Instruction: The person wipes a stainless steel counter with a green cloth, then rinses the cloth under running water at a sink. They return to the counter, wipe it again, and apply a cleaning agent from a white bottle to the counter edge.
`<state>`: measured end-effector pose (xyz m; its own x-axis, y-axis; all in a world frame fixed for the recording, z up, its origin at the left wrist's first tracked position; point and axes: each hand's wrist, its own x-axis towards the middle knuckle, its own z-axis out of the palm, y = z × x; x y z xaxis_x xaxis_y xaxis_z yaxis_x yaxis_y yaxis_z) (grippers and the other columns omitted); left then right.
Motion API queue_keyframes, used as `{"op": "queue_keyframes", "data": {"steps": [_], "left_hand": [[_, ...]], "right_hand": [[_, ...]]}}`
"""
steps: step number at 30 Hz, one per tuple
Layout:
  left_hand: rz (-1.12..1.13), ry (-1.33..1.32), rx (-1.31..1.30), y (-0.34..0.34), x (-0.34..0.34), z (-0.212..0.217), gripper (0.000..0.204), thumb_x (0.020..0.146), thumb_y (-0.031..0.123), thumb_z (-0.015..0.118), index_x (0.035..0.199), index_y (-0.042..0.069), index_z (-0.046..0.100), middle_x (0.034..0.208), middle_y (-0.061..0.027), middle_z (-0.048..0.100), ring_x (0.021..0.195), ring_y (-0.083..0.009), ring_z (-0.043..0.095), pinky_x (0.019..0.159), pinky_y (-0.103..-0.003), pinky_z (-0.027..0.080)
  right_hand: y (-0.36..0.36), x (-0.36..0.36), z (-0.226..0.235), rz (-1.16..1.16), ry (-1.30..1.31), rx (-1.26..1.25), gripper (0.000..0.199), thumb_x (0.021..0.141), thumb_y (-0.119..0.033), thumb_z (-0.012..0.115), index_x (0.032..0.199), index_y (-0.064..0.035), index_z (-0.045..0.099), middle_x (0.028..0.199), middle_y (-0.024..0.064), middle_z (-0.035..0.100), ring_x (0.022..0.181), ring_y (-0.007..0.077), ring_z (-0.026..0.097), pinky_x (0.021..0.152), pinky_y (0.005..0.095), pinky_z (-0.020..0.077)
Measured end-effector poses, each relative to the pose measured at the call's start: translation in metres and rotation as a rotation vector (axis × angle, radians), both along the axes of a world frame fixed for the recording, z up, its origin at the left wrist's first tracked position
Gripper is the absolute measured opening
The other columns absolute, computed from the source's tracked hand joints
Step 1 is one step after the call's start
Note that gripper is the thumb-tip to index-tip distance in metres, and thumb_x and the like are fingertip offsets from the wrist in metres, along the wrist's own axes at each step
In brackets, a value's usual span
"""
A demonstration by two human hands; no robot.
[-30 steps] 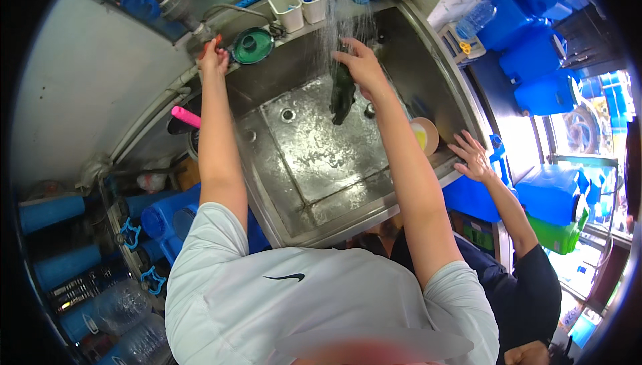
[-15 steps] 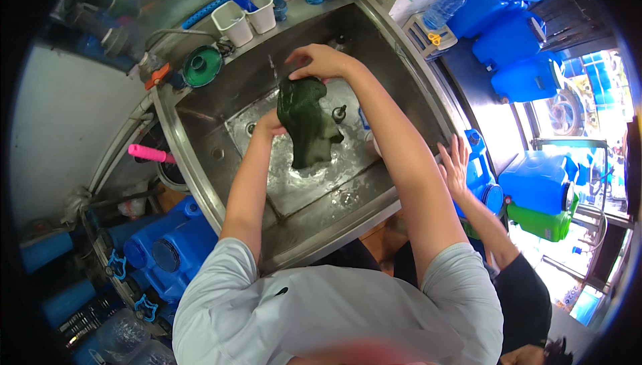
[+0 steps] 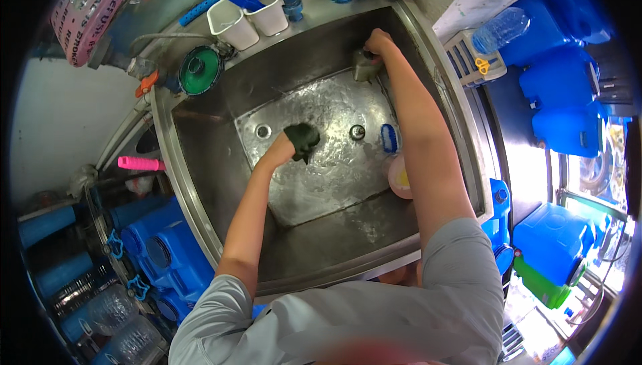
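My left hand point(image 3: 281, 149) is over the bottom of a wet metal sink point(image 3: 294, 194). A dark green wet cloth point(image 3: 305, 139) is bunched there, covering its fingers; whether it is wrapped around them or just gripped I cannot make out. Up at the sink's far right corner, my right hand point(image 3: 379, 42) closes on the dark top of a squat grey-green bottle point(image 3: 366, 68). Below my right forearm's left edge lie a blue-edged brush point(image 3: 388, 137) and a pale pink bowl point(image 3: 399, 179) with something yellow in it, partly hidden by the arm.
Two white holders point(image 3: 232, 25), one with a blue handle, stand on the back ledge beside a round green lid-like thing point(image 3: 200, 70). A pink handle point(image 3: 140, 163) sticks out left of the sink. Blue jugs point(image 3: 160, 251) stand at lower left, more point(image 3: 565, 124) at right.
My right hand has let go of the cloth and moved to the bottle at the far right. The cloth is now bunched at my left hand. Another person's hand at right is gone from view.
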<state>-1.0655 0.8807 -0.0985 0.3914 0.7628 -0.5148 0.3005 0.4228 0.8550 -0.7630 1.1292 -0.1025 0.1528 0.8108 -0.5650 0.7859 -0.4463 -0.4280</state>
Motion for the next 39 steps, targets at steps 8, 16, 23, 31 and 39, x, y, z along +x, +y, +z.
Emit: {"op": "queue_keyframes", "data": {"steps": [8,16,23,31,39], "left_hand": [[0.382,-1.232,-0.463,0.074,0.104,-0.036,0.037,0.095,0.027,0.044,0.116,-0.001,0.057,0.115,-0.0153,0.061,0.104,-0.0289,0.060,0.091,-0.041,0.049],[0.688,-1.284,-0.458,0.123,0.167,-0.071,0.036,0.094,0.024,0.040,0.112,-0.002,0.057,0.114,-0.0168,0.061,0.102,-0.0310,0.060,0.091,-0.041,0.049],[0.705,-1.335,-0.480,0.125,0.168,-0.076,0.032,0.092,0.024,0.043,0.105,0.001,0.061,0.107,-0.0152,0.065,0.098,-0.0314,0.062,0.088,-0.042,0.051],[0.887,-1.177,-0.525,0.103,0.141,-0.048,0.036,0.093,0.032,0.042,0.105,0.004,0.062,0.108,-0.0122,0.065,0.099,-0.0300,0.061,0.091,-0.042,0.048],[0.421,-0.996,-0.254,-0.003,0.065,0.029,0.052,0.095,0.044,0.047,0.127,0.004,0.053,0.126,-0.0104,0.057,0.113,-0.0229,0.055,0.099,-0.038,0.043]], "right_hand": [[-0.060,0.038,-0.037,-0.339,0.739,0.014,0.028,0.083,-0.024,0.072,0.105,-0.0083,0.065,0.092,0.0060,0.066,0.077,0.0240,0.066,0.058,0.0447,0.0560],[-0.081,0.022,-0.025,-0.312,0.628,0.080,0.024,0.083,-0.026,0.073,0.105,-0.0176,0.067,0.106,0.0045,0.063,0.089,0.0245,0.061,0.059,0.0448,0.0554],[-0.074,0.018,-0.045,-0.392,0.469,0.218,0.024,0.083,-0.026,0.072,0.105,-0.0186,0.066,0.100,0.0054,0.064,0.091,0.0244,0.062,0.059,0.0422,0.0545],[-0.079,0.009,-0.053,-0.385,0.162,0.544,0.049,0.082,-0.037,0.070,0.121,-0.0088,0.060,0.120,0.0205,0.061,0.112,0.0374,0.058,0.097,0.0409,0.0443],[-0.203,-0.109,0.050,-0.599,1.181,0.272,0.075,0.093,-0.064,0.042,0.129,0.0016,0.052,0.126,0.0105,0.055,0.113,0.0172,0.051,0.100,0.0299,0.0365]]}}
